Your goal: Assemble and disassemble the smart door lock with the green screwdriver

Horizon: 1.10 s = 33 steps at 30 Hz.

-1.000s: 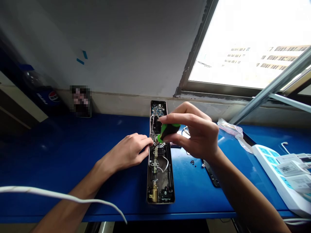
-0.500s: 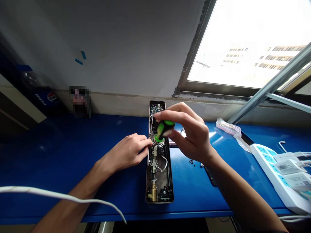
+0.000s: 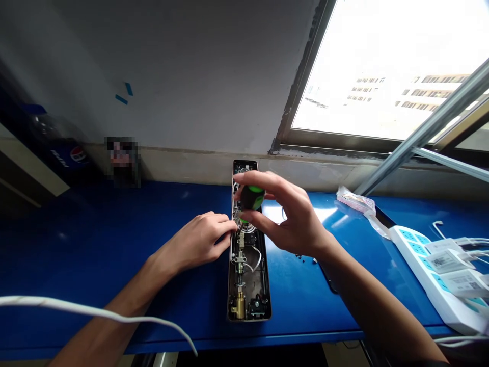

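A long, narrow open lock housing [image 3: 255,285] lies on the blue table, its far end toward the wall. Inside show a brass cylinder, metal linkage, white wires and a spiral-shaped part. My right hand [image 3: 292,211] is closed on a stubby green-and-black screwdriver [image 3: 252,198], thumb below and fingers above the handle. The screwdriver stands tilted over the housing's middle, its shaft reaching down among the parts; the exact tip contact is unclear. My left hand [image 3: 208,235] has its bent fingers and thumb closed at the housing's left edge, the fingertips partly hidden.
Several small dark screws [image 3: 300,259] lie right of the housing, near a dark flat object [image 3: 329,279] under my right forearm. A white power strip [image 3: 416,270] with plugged chargers stands at right. A white cable [image 3: 114,313] crosses over my left forearm. A Pepsi bottle [image 3: 64,148] stands far left.
My right hand has turned round the screwdriver, its fingers shifting left and the handle standing a little differently. My left hand stays at the housing's edge. The whole view has shifted slightly.
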Tool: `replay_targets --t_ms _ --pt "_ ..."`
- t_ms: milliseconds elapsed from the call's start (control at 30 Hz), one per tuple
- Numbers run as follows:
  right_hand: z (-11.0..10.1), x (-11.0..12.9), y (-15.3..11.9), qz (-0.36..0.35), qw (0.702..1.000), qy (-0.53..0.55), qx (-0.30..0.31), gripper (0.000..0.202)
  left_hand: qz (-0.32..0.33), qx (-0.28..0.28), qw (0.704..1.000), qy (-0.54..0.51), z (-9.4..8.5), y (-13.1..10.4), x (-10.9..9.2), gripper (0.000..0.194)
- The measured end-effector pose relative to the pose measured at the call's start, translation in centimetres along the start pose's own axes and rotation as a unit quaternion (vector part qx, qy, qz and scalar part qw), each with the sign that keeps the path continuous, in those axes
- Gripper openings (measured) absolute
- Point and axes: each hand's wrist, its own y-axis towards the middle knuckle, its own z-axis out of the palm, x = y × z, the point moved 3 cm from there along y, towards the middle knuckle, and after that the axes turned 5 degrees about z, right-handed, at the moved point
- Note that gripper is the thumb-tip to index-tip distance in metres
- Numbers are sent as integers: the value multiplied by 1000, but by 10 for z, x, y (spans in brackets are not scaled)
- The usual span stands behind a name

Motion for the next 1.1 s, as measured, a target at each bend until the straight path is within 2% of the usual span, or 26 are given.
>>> replay_targets --t_ms 100,233,300,400,533,633,700,833,900,1000,1100 --pt "-1 0 0 -9 1000 21 9 56 4 -14 1000 7 0 0 0 17" --pt "-29 3 1 -21 997 -23 -70 63 27 -72 997 14 2 1 -3 22" --pt "-47 0 -5 5 993 -63 -95 68 53 -96 994 9 5 3 -7 25" --pt "-65 -14 -27 90 979 -146 -110 57 90 -104 991 4 11 9 -17 27" --pt "-62 -38 -68 130 964 -225 -57 40 128 -62 989 32 19 22 -33 29" --pt "-50 -48 -95 135 958 -253 -25 27 150 -39 986 60 22 32 -41 29" --pt "-39 -50 -108 125 955 -270 23 18 160 -32 984 73 23 39 -43 29" --pt "-19 -53 -128 104 940 -293 141 38 173 -38 981 84 25 53 -43 26" --pt "-11 -55 -135 100 933 -297 179 45 175 -32 980 85 27 58 -42 26" --pt "-3 -56 -139 114 924 -297 211 44 172 -3 981 88 31 64 -42 25" --pt "-4 -52 -139 136 920 -288 229 46 171 20 981 92 33 70 -43 24"
